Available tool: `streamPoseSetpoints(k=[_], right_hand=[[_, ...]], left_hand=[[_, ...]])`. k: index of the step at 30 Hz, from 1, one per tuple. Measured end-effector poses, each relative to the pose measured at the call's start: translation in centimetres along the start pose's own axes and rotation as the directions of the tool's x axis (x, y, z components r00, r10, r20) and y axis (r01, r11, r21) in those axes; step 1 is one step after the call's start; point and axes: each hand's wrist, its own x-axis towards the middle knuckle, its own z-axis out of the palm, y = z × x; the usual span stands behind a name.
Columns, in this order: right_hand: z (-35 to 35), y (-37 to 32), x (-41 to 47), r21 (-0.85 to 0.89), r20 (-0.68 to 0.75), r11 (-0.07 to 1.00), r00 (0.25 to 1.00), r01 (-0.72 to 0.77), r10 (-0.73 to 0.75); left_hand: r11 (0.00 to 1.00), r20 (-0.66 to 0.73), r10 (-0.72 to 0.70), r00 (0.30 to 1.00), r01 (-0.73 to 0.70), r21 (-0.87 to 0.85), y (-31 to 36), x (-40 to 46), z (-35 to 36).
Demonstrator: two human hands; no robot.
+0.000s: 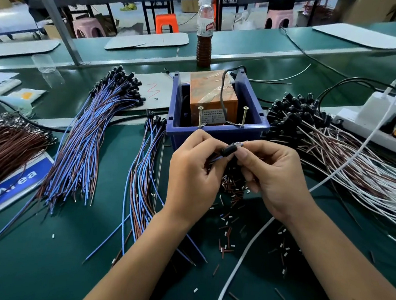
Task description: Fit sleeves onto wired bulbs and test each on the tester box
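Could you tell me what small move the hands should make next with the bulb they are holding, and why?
Probably push the black sleeve fully over the bulb: the left hand pinches the sleeve, the right hand the bulb, whose clear tip shows beyond it.

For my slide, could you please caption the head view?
Both hands, left hand and right hand, fit black sleeve onto bulb.

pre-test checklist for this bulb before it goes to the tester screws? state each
1. Both hands on the piece: left hand and right hand pinch it: ok.
2. Black sleeve on the wire: ok.
3. Sleeve seated over clear bulb: not ok, bulb still sticks out.
4. Tester box screws free: ok.
5. Stripped wire ends bare: cannot tell.
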Motion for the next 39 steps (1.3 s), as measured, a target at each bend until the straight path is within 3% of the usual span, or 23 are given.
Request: streamPoseSetpoints(k=[4,10,14,19,22,27,33,39], right_hand=[[0.2,-0.1,0.0,0.004,-0.022,1.000,1.000,-0.002,0.002],[0.3,-0.3,-0.1,0.012,-0.015,1.000,1.000,0.015,-0.015],[0.1,-0.4,-0.1,0.002,-0.047,0.998,0.997,0.059,-0.059],[-0.2,-0.3,0.1,-0.147,-0.061,0.974,0.981,0.172,-0.182],[0.0,-0.1,0.1,-0.374,-0.131,0.889,0.934,0.264,-0.333],[0.9,-0.5,1.0,-0.640,-0.283,0.705,0.759,0.306,-0.586],[1.6,-0.5,2.0,-0.718,-0.269,0.618,0.691,0.320,-0.671],[1.8,-0.1,1.0,-0.677,-0.290,0.660,0.705,0.326,-0.647]], left_hand=[[0.997,0.007,-0.059,0.998,0.059,-0.050,0.2,0.0,0.2],[0.998,-0.036,-0.001,0.999,-0.001,-0.060,0.6,0.1,0.0],[0.998,-0.158,0.002,0.988,-0.010,-0.054,0.3,0.0,-0.2],[0.989,-0.365,-0.118,0.924,0.075,-0.129,0.1,0.0,-0.6],[0.980,-0.443,-0.179,0.878,0.121,-0.156,0.1,0.2,-0.7],[0.955,-0.478,-0.286,0.831,0.207,-0.212,-0.5,0.5,-0.6],[0.952,-0.468,-0.298,0.832,0.222,-0.212,-0.7,0.4,-0.4],[0.962,-0.447,-0.263,0.855,0.202,-0.181,-0.5,0.4,-0.4]])
